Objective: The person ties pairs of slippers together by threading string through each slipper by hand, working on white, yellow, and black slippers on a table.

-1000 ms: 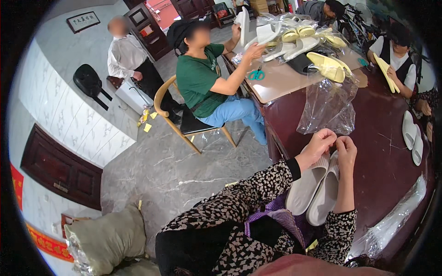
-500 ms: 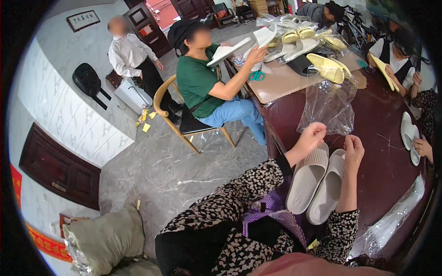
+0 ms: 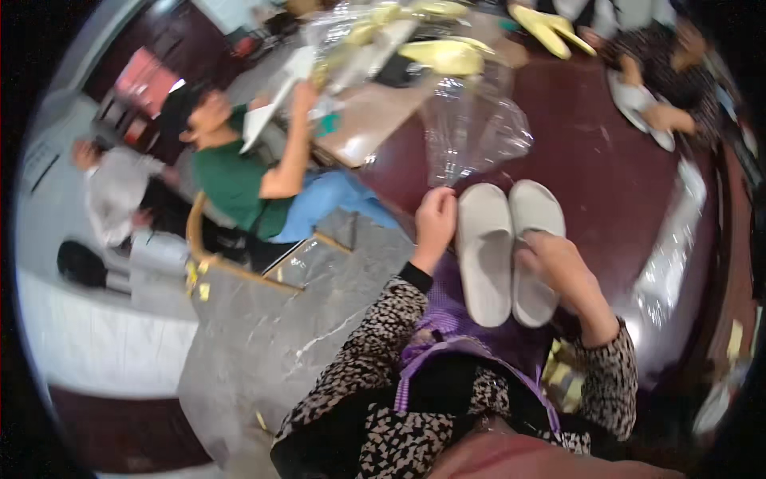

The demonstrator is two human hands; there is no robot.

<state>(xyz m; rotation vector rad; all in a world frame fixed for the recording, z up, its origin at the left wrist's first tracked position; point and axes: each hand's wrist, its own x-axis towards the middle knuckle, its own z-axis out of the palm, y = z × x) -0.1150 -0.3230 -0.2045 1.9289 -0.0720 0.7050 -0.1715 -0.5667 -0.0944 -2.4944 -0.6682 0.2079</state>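
Note:
A pair of light grey slide slippers lies side by side at the table's near edge, straps at the far end. My right hand [image 3: 558, 267] lies over the right slipper [image 3: 536, 203], its fingers curled at the strap opening; blur hides how far they reach inside. Beside the left slipper [image 3: 484, 271], my left hand [image 3: 436, 227] is closed, and whatever it may hold does not show. Just beyond my left hand lies a clear plastic bag [image 3: 475, 132], crumpled on the tabletop.
The dark red table [image 3: 578, 144] carries yellow slippers [image 3: 447, 56] at the back and a bundle of clear plastic bags [image 3: 674, 239] at right. A person in green [image 3: 239, 180] sits at left holding a white slipper [image 3: 275, 104]. Another person's hands hold a light slipper [image 3: 638, 104] across the table.
The view has swung, shifting the scene across the picture. My right hand has come down from the slippers' far end onto the right slipper. My left hand is now beside the left slipper.

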